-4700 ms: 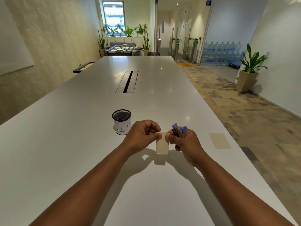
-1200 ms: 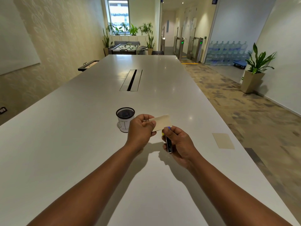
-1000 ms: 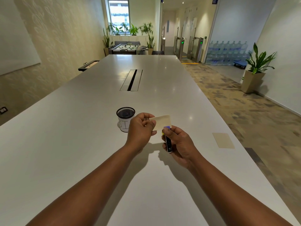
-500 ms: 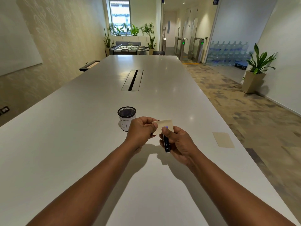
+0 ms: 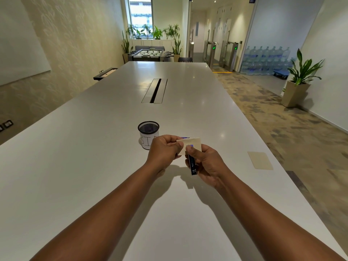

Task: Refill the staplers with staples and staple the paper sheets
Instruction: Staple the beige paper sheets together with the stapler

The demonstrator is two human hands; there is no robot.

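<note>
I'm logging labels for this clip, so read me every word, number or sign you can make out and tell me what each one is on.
"BI": handwritten on the white label of the mesh cup; the left hand hides the rest.
White marks on the black stapler in the right hand: too small to read.
Blue signs at the ceiling: blurred, unreadable.
Green lights on the entry gates: symbols only, no text visible.

A black mesh cup (image 5: 148, 127) with a white label stands on my long white table (image 5: 94, 147); a foosball table (image 5: 149, 53), potted plants (image 5: 301, 72) and stacked water bottles (image 5: 263, 59) lie beyond.
</note>
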